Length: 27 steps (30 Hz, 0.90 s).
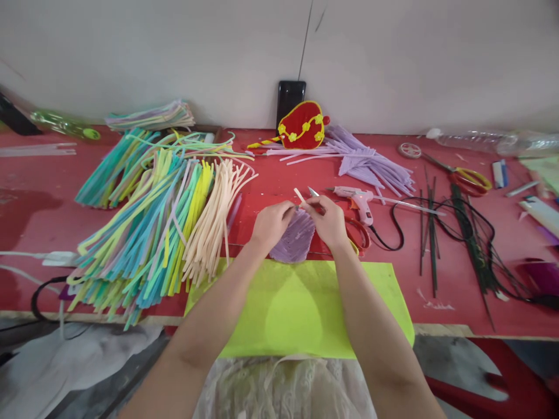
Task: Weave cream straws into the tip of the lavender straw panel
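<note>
A purple panel of pipe cleaners lies in front of me, its rows side by side and its lower end rounded. My left hand is closed in a pinch at the panel's top edge. Opposite it, my right hand pinches a short pale pipe cleaner that sticks up between the two hands. The fingertips nearly meet, so the exact grip is partly hidden. Scissors with red and yellow handles lie partly under my right hand, their blade tip showing beyond the fingers.
A pink glue gun with a black cord stands at the right. Bundles of coloured pipe cleaners fill the left; purple ones lie behind. A red fan-shaped ornament leans on a phone. Yellow-green cloth covers the front edge.
</note>
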Tool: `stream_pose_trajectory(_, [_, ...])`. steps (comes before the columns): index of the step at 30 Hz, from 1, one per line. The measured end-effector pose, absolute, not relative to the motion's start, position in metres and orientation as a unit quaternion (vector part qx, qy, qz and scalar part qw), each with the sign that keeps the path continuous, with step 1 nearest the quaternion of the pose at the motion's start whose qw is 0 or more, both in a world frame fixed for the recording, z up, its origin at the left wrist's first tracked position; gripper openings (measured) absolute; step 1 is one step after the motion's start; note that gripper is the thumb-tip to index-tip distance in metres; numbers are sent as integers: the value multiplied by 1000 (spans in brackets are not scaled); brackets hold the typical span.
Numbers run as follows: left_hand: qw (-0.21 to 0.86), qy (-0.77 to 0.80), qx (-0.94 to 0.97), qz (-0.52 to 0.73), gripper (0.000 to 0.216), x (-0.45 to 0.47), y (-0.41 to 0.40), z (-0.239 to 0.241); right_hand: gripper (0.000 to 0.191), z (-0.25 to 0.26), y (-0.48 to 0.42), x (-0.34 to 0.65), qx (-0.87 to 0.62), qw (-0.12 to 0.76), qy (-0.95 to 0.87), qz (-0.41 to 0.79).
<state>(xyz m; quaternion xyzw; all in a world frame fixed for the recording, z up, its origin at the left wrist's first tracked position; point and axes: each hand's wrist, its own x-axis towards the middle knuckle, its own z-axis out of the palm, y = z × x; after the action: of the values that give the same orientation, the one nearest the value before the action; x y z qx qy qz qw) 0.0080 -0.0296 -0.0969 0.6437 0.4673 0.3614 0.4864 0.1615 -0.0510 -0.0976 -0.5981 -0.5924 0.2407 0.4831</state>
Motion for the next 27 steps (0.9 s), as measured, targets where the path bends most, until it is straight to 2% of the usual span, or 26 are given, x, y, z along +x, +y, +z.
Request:
stream_pose_trajectory(5, [411, 474, 689, 361, 10, 8, -32, -99, 19, -101, -50, 162, -590, 474, -597, 265])
stream_pose_trajectory(19, [346, 469, 730, 359, 14, 6, -29, -98, 19, -99, -51, 161, -585, 485, -586, 282])
stream_pose_trajectory(27, [314, 469, 734, 377, 14, 5, -31, -95, 24, -99, -51, 161, -551, 517, -506, 416])
